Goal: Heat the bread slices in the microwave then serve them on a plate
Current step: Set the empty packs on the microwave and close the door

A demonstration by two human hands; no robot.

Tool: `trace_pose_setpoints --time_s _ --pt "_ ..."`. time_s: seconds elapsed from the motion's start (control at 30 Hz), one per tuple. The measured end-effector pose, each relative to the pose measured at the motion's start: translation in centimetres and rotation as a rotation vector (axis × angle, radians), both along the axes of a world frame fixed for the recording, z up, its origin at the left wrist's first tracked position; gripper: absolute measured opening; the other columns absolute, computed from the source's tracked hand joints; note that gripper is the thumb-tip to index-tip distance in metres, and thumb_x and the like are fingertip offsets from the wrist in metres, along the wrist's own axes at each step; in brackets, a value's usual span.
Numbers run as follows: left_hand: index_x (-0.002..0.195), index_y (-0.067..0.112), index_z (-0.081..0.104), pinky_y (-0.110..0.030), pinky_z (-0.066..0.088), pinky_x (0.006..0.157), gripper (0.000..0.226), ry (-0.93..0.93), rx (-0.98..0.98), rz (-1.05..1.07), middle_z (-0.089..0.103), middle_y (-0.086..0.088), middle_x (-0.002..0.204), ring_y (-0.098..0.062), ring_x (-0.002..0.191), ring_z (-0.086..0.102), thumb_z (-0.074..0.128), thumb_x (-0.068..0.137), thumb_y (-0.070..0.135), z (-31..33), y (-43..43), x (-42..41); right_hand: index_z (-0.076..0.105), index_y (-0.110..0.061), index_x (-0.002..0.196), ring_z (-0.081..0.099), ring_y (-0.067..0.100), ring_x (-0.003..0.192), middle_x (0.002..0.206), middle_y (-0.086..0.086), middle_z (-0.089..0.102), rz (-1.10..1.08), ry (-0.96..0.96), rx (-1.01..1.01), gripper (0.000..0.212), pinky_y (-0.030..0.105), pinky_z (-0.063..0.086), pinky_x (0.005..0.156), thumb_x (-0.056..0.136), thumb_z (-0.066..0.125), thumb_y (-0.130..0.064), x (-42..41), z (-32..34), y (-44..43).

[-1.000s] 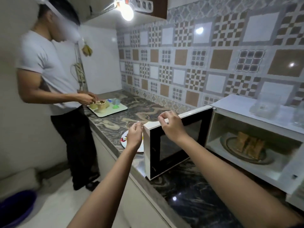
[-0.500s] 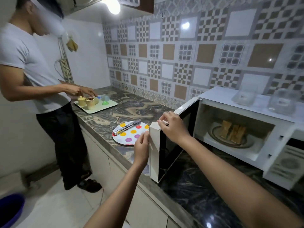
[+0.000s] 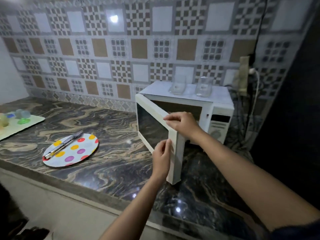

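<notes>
Bread slices: we cannot see them; the half-open door blocks our view into the cavity.
Microwave (image 3: 220,108): white, on the marble counter (image 3: 107,167); it stands beyond our right fingertips, control panel on its right side.
Microwave door (image 3: 155,129): hinged at its left, swung partway out; its free edge points toward us, between our two hands.
Right hand (image 3: 183,124): we hold the door's top edge near the free corner; fingers curl over the top and the thumb presses from our side, so the hand is clamped on the door.
Left hand (image 3: 161,159): just below the right hand, at the door's free vertical edge; fingertips and thumb are close together and touch that edge in a light pinch.
Plate (image 3: 71,150): white with coloured dots, flat on the counter, well to the left of our left fingers.
Tongs (image 3: 64,144): metal, lying across the plate's left part.
Glass containers (image 3: 190,87): two, clear, on the microwave's top, beyond our right fingers.
Tray (image 3: 26,122): pale, far left, holding small coloured cups.
</notes>
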State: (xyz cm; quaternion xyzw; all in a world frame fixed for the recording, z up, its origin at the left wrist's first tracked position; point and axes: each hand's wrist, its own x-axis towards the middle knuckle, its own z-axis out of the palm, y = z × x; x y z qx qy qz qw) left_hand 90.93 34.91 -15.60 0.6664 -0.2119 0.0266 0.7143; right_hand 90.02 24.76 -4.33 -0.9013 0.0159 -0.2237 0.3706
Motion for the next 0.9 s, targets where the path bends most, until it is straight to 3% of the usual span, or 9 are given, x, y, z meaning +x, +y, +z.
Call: trace_pose_setpoints --time_s 0.07,0.2,0.4,0.6,0.7,0.9 --pt "0.087 0.028 0.064 -0.025 0.043 0.072 0.019 -0.028 0.047 -0.060 0.065 0.000 0.088 -0.012 0.084 0.058 0.047 0.096 0.026 0.0 -2.3 0.3 0.069 -0.013 0.110 0.060 0.008 0.106 0.113 0.000 0.069 -0.075 -0.021 -0.057 0.024 0.019 0.043 0.094 0.089 0.057 -0.016 -0.4 -0.3 -1.9" --pt "0.094 0.017 0.064 -0.012 0.041 0.064 0.014 -0.062 0.067 -0.099 0.066 -0.001 0.087 -0.007 0.077 0.057 0.052 0.094 0.023 0.3 -6.2 1.3 0.060 -0.013 0.124 0.051 0.015 0.123 0.130 0.001 0.060 -0.237 -0.030 -0.186 0.035 0.017 0.030 0.101 0.091 0.054 -0.022 -0.7 -1.5 -5.1" --pt "0.102 0.008 0.069 -0.008 0.043 0.063 0.019 -0.054 0.066 -0.146 0.070 -0.004 0.086 -0.008 0.077 0.060 0.059 0.089 0.019 0.4 -10.8 4.1 0.045 -0.006 0.137 0.033 0.016 0.139 0.146 0.007 0.042 -0.248 -0.008 -0.302 0.044 0.018 0.016 0.112 0.094 0.051 -0.015 -0.5 -2.6 -9.4" --pt "0.107 0.007 0.069 -0.005 0.043 0.063 0.021 -0.013 0.048 -0.198 0.068 0.002 0.083 0.002 0.073 0.057 0.061 0.088 0.015 0.7 -14.1 6.3 0.045 -0.002 0.136 0.035 0.021 0.138 0.144 0.011 0.044 -0.274 0.011 -0.376 0.045 0.024 0.020 0.116 0.092 0.052 -0.011 1.6 -2.9 -13.1" --pt "0.107 0.012 0.068 -0.007 0.045 0.065 0.020 -0.024 0.037 -0.236 0.067 0.001 0.079 0.002 0.071 0.058 0.060 0.088 0.010 0.4 -15.2 7.3 0.038 -0.006 0.140 0.033 0.020 0.138 0.147 0.007 0.039 -0.317 0.031 -0.463 0.052 0.032 0.025 0.116 0.092 0.053 -0.021 2.1 -2.9 -14.2" --pt "0.105 0.008 0.062 -0.013 0.051 0.066 0.016 0.088 0.033 -0.333 0.066 0.002 0.080 0.007 0.068 0.061 0.059 0.089 0.007 -0.7 -16.8 8.2 0.012 -0.011 0.149 0.010 0.018 0.146 0.157 0.005 0.014 -0.498 0.114 -0.525 0.085 0.032 0.006 0.118 0.087 0.050 -0.055 2.8 -2.6 -17.5"
